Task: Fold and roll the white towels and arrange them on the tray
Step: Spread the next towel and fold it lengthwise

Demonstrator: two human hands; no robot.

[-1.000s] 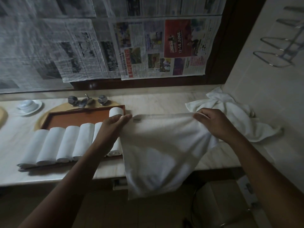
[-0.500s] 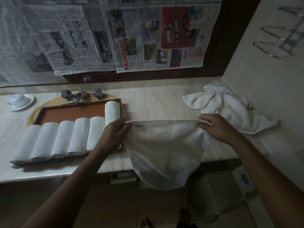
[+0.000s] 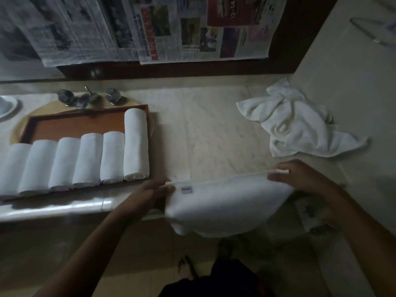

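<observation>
I hold a white towel (image 3: 225, 206) stretched by its top edge over the counter's front edge; it hangs down in front of the counter. My left hand (image 3: 150, 196) pinches its left corner, beside a small label. My right hand (image 3: 300, 179) pinches the right corner. A brown tray (image 3: 85, 123) lies to the left on the counter, with several rolled white towels (image 3: 87, 159) side by side along its near edge. The rightmost roll (image 3: 136, 144) is longer than the others.
A crumpled pile of white towels (image 3: 297, 123) lies at the back right against the wall. Tap fittings (image 3: 90, 98) stand behind the tray, and a cup on a saucer (image 3: 6, 105) sits far left. Newspaper (image 3: 150, 28) covers the mirror. The marble counter (image 3: 205, 133) runs between tray and pile.
Both hands have drawn the towel toward me and down, from above the counter to its front edge. The view has tilted downward. Less of the towel hangs below my hands.
</observation>
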